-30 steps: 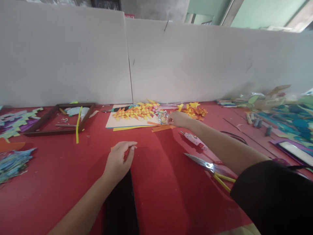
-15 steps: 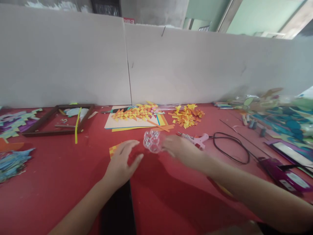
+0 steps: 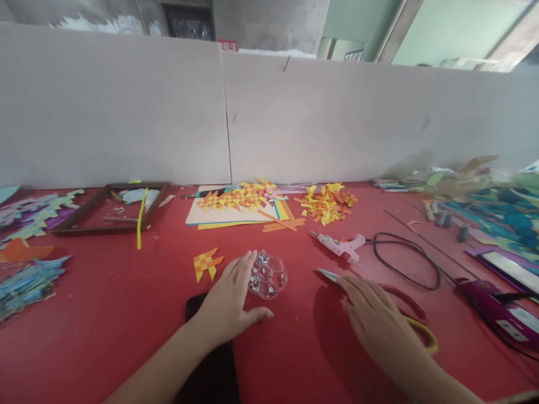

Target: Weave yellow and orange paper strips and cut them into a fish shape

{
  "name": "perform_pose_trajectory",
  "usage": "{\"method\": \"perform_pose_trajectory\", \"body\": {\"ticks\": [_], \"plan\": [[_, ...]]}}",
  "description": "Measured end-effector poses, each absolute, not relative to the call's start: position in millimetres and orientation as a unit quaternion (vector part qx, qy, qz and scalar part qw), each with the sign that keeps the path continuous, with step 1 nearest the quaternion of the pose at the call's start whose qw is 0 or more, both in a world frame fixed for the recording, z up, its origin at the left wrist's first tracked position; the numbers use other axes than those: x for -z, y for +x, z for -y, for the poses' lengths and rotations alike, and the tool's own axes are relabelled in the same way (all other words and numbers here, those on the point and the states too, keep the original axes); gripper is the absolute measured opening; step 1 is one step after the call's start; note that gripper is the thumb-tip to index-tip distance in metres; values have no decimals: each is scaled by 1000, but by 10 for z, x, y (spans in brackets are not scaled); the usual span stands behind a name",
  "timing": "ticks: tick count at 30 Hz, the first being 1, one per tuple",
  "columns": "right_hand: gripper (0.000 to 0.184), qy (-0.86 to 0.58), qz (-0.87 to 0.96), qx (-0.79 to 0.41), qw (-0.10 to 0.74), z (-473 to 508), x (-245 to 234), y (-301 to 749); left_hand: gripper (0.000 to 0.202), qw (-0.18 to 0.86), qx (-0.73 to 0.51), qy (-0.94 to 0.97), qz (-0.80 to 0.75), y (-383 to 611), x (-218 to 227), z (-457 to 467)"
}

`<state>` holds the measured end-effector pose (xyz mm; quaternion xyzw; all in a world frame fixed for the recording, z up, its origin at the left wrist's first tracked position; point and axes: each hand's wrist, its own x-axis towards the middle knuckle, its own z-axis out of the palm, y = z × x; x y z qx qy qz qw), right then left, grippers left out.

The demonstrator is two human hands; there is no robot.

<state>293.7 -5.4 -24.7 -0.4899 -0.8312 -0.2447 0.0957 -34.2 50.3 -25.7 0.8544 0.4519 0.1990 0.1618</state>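
Note:
A clear flower-shaped case (image 3: 278,279), its compartments holding small googly eyes, lies on the red table. My left hand (image 3: 229,297) is at its left side, fingers stretched and thumb apart. Its fingertips overlap the case's rim; I cannot tell whether they touch it. My right hand (image 3: 373,314) lies over the middle of a pair of scissors (image 3: 427,334), with fingers and thumb around it. The blade tip sticks out past the fingers, and the red and yellow handles show behind the hand. Left of the case sits a woven orange-and-yellow paper piece (image 3: 205,262).
A pink glue gun (image 3: 343,247) and its cord lie beyond my right hand. A black phone-like slab (image 3: 210,365) is under my left forearm. Farther back are a paper pile (image 3: 330,202), stacked sheets (image 3: 202,216) and a brown frame (image 3: 84,230). A white partition (image 3: 337,123) closes off the back.
The clear case has come nearer and lies flat, away from my right hand. My right hand has moved right and back onto the scissors, which have shifted right. The woven piece is uncovered.

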Motion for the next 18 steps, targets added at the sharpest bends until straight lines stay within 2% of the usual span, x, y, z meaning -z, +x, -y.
{"method": "perform_pose_trajectory", "body": {"ticks": [5,13,18], "plan": [[38,-520,808,241,139,163,437,3246,81,171,-225,838,-466,-327,221,-502],[29,-571,772,201,192,271,468,3633,83,192,-228,840,-453,-338,186,-491],[24,-559,784,177,204,179,245,3670,84,200,-216,841,-454,-353,141,-483]]}}
